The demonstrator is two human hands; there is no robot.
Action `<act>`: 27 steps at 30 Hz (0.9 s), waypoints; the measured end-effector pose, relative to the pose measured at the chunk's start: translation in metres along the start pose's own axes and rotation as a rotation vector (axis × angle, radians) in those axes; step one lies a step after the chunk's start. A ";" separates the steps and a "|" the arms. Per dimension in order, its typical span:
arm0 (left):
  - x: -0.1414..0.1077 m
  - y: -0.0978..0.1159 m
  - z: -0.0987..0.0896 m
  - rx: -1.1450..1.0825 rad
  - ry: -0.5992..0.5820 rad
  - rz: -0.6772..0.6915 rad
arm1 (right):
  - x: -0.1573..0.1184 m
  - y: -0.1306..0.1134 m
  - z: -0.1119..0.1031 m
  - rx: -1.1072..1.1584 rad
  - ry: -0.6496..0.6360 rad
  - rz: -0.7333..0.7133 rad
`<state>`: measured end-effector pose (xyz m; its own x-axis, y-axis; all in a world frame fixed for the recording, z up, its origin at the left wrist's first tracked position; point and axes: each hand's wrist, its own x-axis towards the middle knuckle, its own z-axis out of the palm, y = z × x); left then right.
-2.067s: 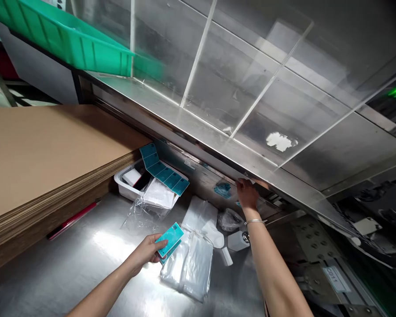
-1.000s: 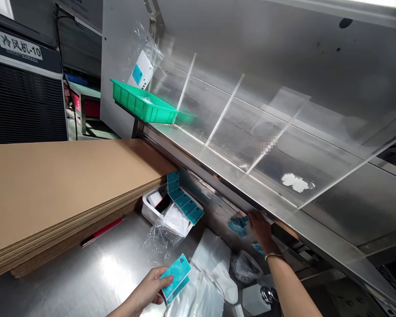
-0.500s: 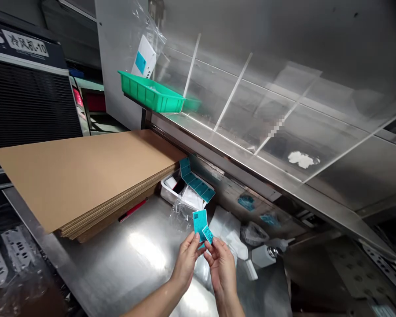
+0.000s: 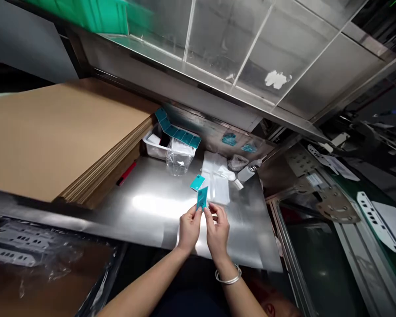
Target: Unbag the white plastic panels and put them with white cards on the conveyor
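A teal label [image 4: 202, 196] stands up between the fingertips of both hands, just above the steel tabletop. My left hand [image 4: 189, 228] pinches its lower left part, fingers closed. On the lower right side, my right hand [image 4: 217, 229] is closed in a pinch at the same label, a bangle on its wrist. Just beyond the held label, a second teal label [image 4: 197, 182] appears to lie flat on the table. Clear plastic bags [image 4: 214, 182] lie to its right. A strip of joined teal labels [image 4: 178, 132] drapes over a white tray [image 4: 156, 151] at the back.
Stacked brown cardboard sheets [image 4: 69, 132] fill the left of the steel table [image 4: 145, 215]. A red item [image 4: 127, 172] lies beside them. At the back right sits a white bottle [image 4: 247, 173]. A steel shelf [image 4: 218, 81] overhangs the table, carrying a green bin [image 4: 99, 15].
My view has swung down and right. Earlier each hand held a teal label; now both hands are at one label, and another shows on the table beyond.
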<state>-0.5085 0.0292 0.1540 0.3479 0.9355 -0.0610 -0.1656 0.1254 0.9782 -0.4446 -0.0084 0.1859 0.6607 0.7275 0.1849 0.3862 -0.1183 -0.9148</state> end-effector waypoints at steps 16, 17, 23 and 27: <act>-0.243 -0.138 -0.078 1.244 -0.716 -0.169 | -0.228 0.157 -0.051 -0.352 -0.452 0.382; -0.245 -0.148 -0.094 1.306 -0.780 -0.214 | -0.239 0.169 -0.053 -0.373 -0.479 0.425; -0.204 -0.206 -0.184 1.707 -1.148 -0.325 | -0.290 0.220 -0.027 -0.356 -0.517 0.572; -0.175 -0.222 -0.213 1.879 -1.363 -0.249 | -0.319 0.231 0.030 -0.331 -0.529 0.641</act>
<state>-0.7296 -0.0918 -0.0949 0.5400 0.1779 -0.8226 0.4031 -0.9127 0.0672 -0.5856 -0.2474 -0.0956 0.4620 0.6616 -0.5906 0.2650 -0.7385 -0.6200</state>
